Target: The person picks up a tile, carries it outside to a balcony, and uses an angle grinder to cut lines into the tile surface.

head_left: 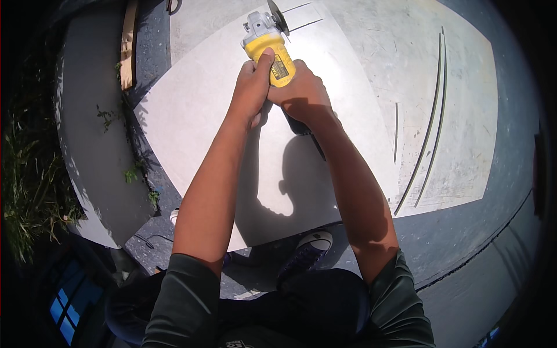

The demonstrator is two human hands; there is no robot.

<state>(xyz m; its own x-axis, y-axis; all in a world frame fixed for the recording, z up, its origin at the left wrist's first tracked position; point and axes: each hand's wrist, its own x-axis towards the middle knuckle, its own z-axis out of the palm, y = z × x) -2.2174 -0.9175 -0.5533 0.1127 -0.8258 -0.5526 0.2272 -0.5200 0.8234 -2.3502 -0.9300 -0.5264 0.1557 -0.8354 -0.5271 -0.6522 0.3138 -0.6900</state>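
A yellow and grey angle grinder (268, 42) is gripped in both my hands, out ahead of me over a pale flat sheet (203, 116). My left hand (250, 90) closes round the near left side of its body, the thumb lying along the yellow housing. Wrapped round the handle from the right is my right hand (303, 95); its fingers are partly hidden. The dark cutting disc (278, 17) stands upright at the tool's far right. Beside it, two thin dark lines (304, 24) mark the sheet. Whether the disc touches the surface, I cannot tell.
Under the pale sheet lies another worn board (458, 116) with long dark slits or strips. To the left run a low grey ledge (96, 127), a wooden plank (128, 46) and plants (35, 191). My shoe (307, 250) is by the sheet's near edge.
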